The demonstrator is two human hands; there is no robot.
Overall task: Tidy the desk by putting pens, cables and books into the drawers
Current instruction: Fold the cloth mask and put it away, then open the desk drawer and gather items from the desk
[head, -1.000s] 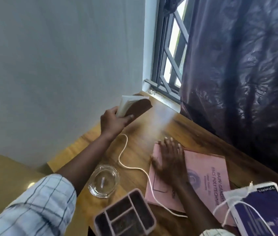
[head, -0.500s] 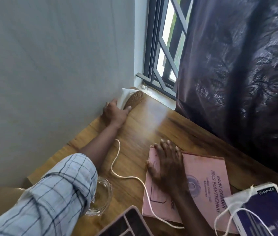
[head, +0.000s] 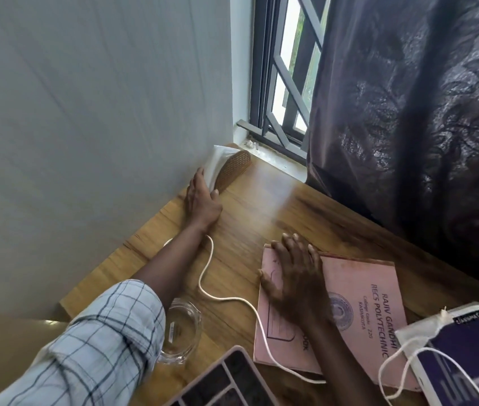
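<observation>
My left hand (head: pixel 201 197) grips a brown-covered book (head: pixel 231 168) with white pages, standing on edge against the grey wall in the desk's far corner by the window sill. Flat on a pink record book (head: pixel 361 294) lies my right hand (head: pixel 296 276), fingers spread. A white cable (head: pixel 220 297) snakes across the wooden desk (head: pixel 261 218) and over the pink book's near edge. At the lower right lies a purple-covered book (head: pixel 460 356) with more white cable looped on it.
A glass ashtray (head: pixel 182 332) sits beside my left sleeve. A pink compartment organiser (head: pixel 226 382) is at the bottom edge. A dark curtain (head: pixel 422 112) hangs along the desk's far right side, next to a barred window (head: pixel 285 68).
My left hand carried the brown book from above the desk down into the far corner, against the wall. My right hand stayed flat on the pink book.
</observation>
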